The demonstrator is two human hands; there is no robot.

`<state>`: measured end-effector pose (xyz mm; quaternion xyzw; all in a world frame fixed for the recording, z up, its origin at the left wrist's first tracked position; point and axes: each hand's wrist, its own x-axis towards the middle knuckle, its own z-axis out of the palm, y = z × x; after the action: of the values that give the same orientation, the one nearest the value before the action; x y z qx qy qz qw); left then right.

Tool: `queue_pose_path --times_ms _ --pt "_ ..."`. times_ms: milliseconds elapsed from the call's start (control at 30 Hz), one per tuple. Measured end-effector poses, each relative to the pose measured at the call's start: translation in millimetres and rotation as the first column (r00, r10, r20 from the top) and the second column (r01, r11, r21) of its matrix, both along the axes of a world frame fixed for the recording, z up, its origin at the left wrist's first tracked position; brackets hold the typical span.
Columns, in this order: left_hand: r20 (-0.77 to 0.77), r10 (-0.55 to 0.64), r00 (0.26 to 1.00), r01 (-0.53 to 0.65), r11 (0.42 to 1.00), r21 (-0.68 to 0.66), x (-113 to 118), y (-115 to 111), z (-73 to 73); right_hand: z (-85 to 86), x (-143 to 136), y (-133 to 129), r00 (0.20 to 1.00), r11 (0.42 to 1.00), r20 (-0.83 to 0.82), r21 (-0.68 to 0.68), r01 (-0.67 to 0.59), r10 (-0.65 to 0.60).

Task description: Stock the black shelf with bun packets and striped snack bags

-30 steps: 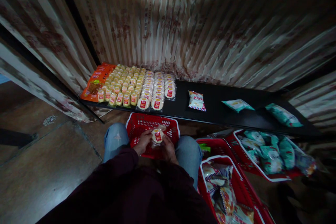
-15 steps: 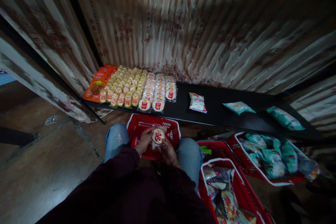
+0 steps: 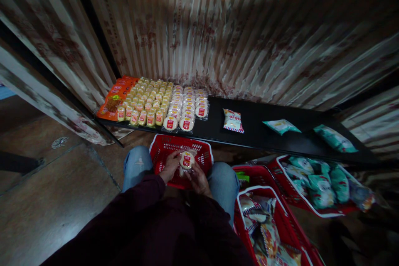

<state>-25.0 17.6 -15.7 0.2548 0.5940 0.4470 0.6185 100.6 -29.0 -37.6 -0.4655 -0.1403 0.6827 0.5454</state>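
Clearly the shelf (image 3: 280, 139) is only partly stocked: at centre left of the frame the rows of small yellow cakes (image 3: 146, 106) and the round white cakes (image 3: 187, 108) fill their stretch from wall to front edge, with an orange pack (image 3: 115, 97) at the far left end, while the middle and right of the shelf carry just three lone items well apart, a white striped bag (image 3: 233, 120), a pale green bag (image 3: 281, 126) and a teal bag (image 3: 335, 139). I judge the white-cake block close to done, since the red basket (image 3: 165, 151) between my knees shows mostly bare mesh, and the rest barely begun: the basket at lower centre (image 3: 246, 216) holds a heap of mixed snack bags, and the one at lower right (image 3: 327, 212) is full of teal bags (plenty left, then). Both my hands meet over the near basket around one round cake (image 3: 187, 161) in clear wrap: the left hand (image 3: 170, 168) has its fingers curled on the cake's left side, the right hand (image 3: 197, 176) closes on the wrap below and right of it. As for writing, each white cake bears a red label with pale marks, and the striped bag has red characters, but all of it is too small and dim for me to read; no brand can be made out.
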Motion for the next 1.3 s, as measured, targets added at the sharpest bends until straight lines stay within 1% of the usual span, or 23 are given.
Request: queue_pose_path --times_ms 100,233,300,400,500,633,733,833,900,967,1067,1300 --pt "-0.084 -0.002 0.996 0.002 1.0 -0.002 0.0 0.6 -0.8 -3.0 0.8 0.0 0.999 0.999 -0.037 -0.036 -0.009 0.007" --pt "-0.246 0.018 0.969 -0.012 1.0 0.025 0.5 0.6 1.3 -5.1 -0.2 0.6 0.998 1.0 -0.059 -0.003 -0.029 0.029" --pt "-0.304 0.011 0.953 0.004 0.999 0.047 2.5 -1.7 4.7 -5.3 -1.1 1.3 0.997 1.0 -0.075 0.025 -0.017 0.019" --pt "-0.344 -0.018 0.939 0.046 0.996 0.073 7.8 -7.4 10.4 -5.1 -2.5 2.2 0.997 0.998 -0.071 0.058 0.016 -0.012" --pt "-0.352 -0.041 0.935 0.075 0.993 0.085 13.3 -13.1 13.4 -4.4 -3.6 2.1 0.998 0.998 -0.061 0.056 0.015 -0.012" --pt "-0.314 -0.086 0.946 0.119 0.989 0.086 17.7 -19.4 10.7 -1.9 -5.7 1.1 0.999 0.999 -0.051 0.049 0.0 0.003" --pt "-0.223 -0.11 0.968 0.136 0.985 0.103 19.0 -22.7 5.8 -2.0 -7.2 1.3 0.997 0.997 -0.057 0.068 -0.042 0.046" --pt "-0.114 -0.142 0.983 0.153 0.983 0.1 19.2 -22.3 0.4 -7.4 -7.4 1.4 0.995 0.994 -0.039 0.068 -0.084 0.087" --pt "-0.076 -0.15 0.986 0.156 0.984 0.082 18.9 -20.3 -3.4 -13.2 -6.8 0.9 0.992 0.989 -0.023 0.079 -0.121 0.123" --pt "-0.048 -0.134 0.99 0.137 0.989 0.059 17.9 -18.2 -7.2 -18.9 -5.9 -0.1 0.99 0.986 -0.009 0.093 -0.14 0.142" --pt "0.013 -0.094 0.995 0.094 0.996 0.002 14.5 -16.4 -12.5 -24.5 -4.6 -1.6 0.991 0.987 0.032 0.086 -0.136 0.134" --pt "0.153 0.016 0.988 0.009 0.987 -0.159 -1.0 -12.2 -18.7 -25.4 -3.8 -2.0 0.987 0.995 0.132 0.036 -0.097 0.092"
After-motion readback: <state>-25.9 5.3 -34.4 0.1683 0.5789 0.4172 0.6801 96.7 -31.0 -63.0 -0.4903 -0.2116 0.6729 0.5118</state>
